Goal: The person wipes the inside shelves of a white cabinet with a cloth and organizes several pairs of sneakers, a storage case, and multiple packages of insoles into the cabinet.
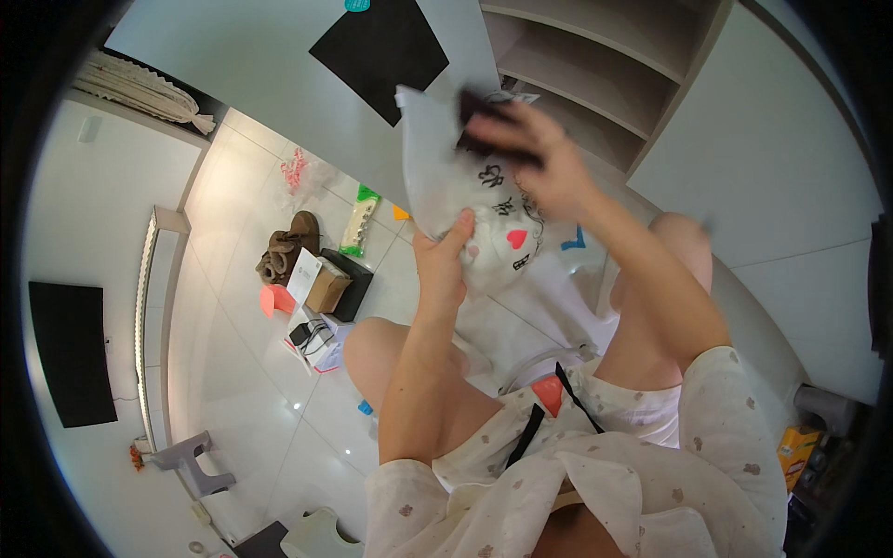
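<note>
My left hand (443, 261) grips the side of a frosted white plastic pouch (432, 160), its thumb lying on the front. The pouch bears dark writing and a pink-red heart, and its lower part bulges with pale contents that I cannot make out. Over the pouch's upper right side, my right hand (558, 164) holds a dark, flat-looking object (481, 115). Motion blur hides what that object is, and I cannot tell whether it touches the pouch. Both hands are above my spread knees.
A white cabinet door (265, 77) with a black square stands beside open shelves (586, 70). On the tiled floor lie brown fur-lined boots (293, 240), a green-and-clear packet (360, 220), a cardboard box (328, 289) and a charger (301, 335). A grey stool (199, 460) is lower left.
</note>
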